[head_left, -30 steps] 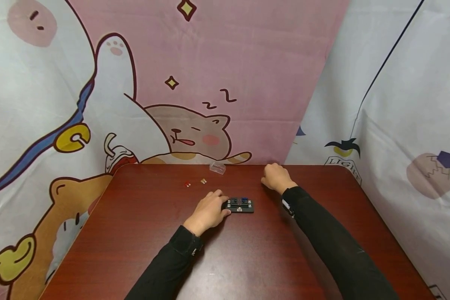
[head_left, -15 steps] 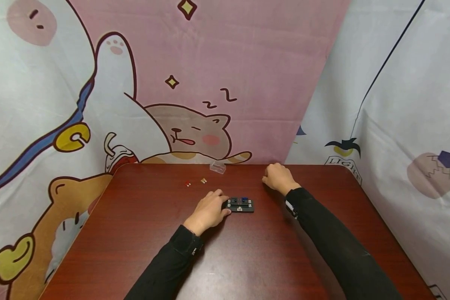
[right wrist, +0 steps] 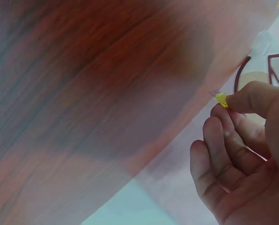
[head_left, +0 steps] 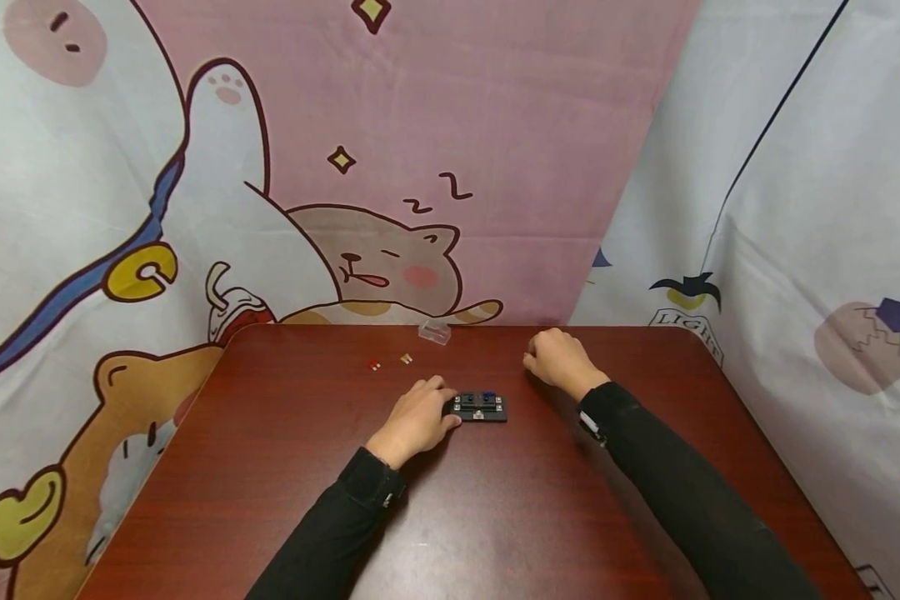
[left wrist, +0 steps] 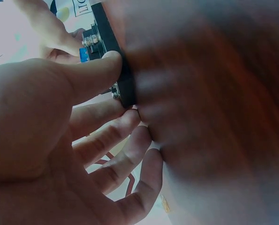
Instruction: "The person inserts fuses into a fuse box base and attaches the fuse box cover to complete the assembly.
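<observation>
A small black block (head_left: 479, 407) with metal screws and a blue part on top lies mid-table. My left hand (head_left: 417, 419) holds its left end, thumb and fingers pinching the block (left wrist: 112, 61) in the left wrist view. My right hand (head_left: 558, 361) hovers near the table to the right of the block, fingers curled. In the right wrist view it pinches a tiny yellow piece (right wrist: 221, 99) between thumb and forefinger.
On the dark red table (head_left: 495, 500) lie a small red piece (head_left: 374, 365), a tan piece (head_left: 406, 359) and a clear plastic cover (head_left: 434, 332) near the far edge. Cartoon-printed cloth (head_left: 345, 167) hangs behind and to the right.
My right hand has drifted slightly right and nearer. The left hand and the block have stayed put.
</observation>
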Demonstrator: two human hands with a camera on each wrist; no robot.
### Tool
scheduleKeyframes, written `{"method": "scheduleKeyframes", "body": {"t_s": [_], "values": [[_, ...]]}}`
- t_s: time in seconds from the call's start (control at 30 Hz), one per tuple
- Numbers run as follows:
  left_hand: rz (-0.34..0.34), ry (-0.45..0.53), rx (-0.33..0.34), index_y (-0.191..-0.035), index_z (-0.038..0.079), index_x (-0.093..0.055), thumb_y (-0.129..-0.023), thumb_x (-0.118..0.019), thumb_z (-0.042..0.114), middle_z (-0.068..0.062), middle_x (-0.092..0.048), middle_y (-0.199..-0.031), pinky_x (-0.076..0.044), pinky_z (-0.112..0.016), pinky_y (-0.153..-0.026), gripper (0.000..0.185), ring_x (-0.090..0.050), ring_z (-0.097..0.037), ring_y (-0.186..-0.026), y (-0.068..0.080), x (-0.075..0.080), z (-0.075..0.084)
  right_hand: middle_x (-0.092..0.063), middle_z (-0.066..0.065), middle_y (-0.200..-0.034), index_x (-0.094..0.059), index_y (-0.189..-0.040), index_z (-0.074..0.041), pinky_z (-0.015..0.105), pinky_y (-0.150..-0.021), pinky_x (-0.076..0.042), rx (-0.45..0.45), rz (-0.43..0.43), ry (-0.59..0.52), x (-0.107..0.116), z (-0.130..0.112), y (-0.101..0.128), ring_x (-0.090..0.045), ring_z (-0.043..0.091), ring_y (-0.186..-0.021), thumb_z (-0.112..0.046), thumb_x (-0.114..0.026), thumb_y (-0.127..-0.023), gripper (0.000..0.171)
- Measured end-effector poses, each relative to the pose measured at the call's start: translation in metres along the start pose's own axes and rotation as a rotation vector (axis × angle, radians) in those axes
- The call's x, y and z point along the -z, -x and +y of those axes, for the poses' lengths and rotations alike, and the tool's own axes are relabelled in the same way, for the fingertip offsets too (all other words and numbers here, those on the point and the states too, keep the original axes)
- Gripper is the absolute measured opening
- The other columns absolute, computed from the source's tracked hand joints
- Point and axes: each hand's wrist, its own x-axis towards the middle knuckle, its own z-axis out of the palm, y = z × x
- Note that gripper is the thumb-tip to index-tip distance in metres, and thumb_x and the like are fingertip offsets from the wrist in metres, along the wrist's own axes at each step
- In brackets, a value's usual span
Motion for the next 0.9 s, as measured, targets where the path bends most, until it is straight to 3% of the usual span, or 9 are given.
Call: {"method": "scheduleKeyframes", "body": {"t_s": [0.43,0.77,0.9], "values": [[-0.003,0.004,0.004,-0.147,0.012,-0.071,-0.104,-0.080,0.035,-0.008,-0.065,-0.142,-0.057,-0.052,-0.106,0.050,-0.061,-0.030,-0.127,0.000,0.000,-0.001,-0.080,0.004,-0.099,-0.086,-0.105,-0.009,0.034,-0.070,-0.056,0.182,0.008,-0.059,0.020,-0.037,0.028,-0.064,0.015,-0.078,-0.022,-0.075,-0.104,0.017],[0.013,0.003,-0.003,-0.144,0.012,-0.073,-0.102,-0.082,0.034,-0.007,-0.067,-0.138,-0.058,-0.050,-0.101,0.048,-0.063,-0.029,-0.123,0.000,-0.002,-0.002,-0.080,0.002,-0.100,-0.085,-0.101,-0.012,0.041,-0.084,-0.061,0.383,0.038,-0.014,0.021,-0.048,0.042,-0.073,0.016,-0.090,-0.016,-0.074,-0.103,0.012],[0.012,0.013,0.001,-0.144,0.011,-0.073,-0.103,-0.081,0.034,-0.007,-0.067,-0.138,-0.058,-0.051,-0.102,0.048,-0.062,-0.029,-0.123,0.000,-0.001,-0.002,-0.079,-0.001,-0.100,-0.085,-0.103,-0.013,0.041,-0.086,-0.062,0.403,0.023,-0.011,0.021,-0.051,0.045,-0.072,0.015,-0.090,-0.018,-0.074,-0.104,0.012]]}}
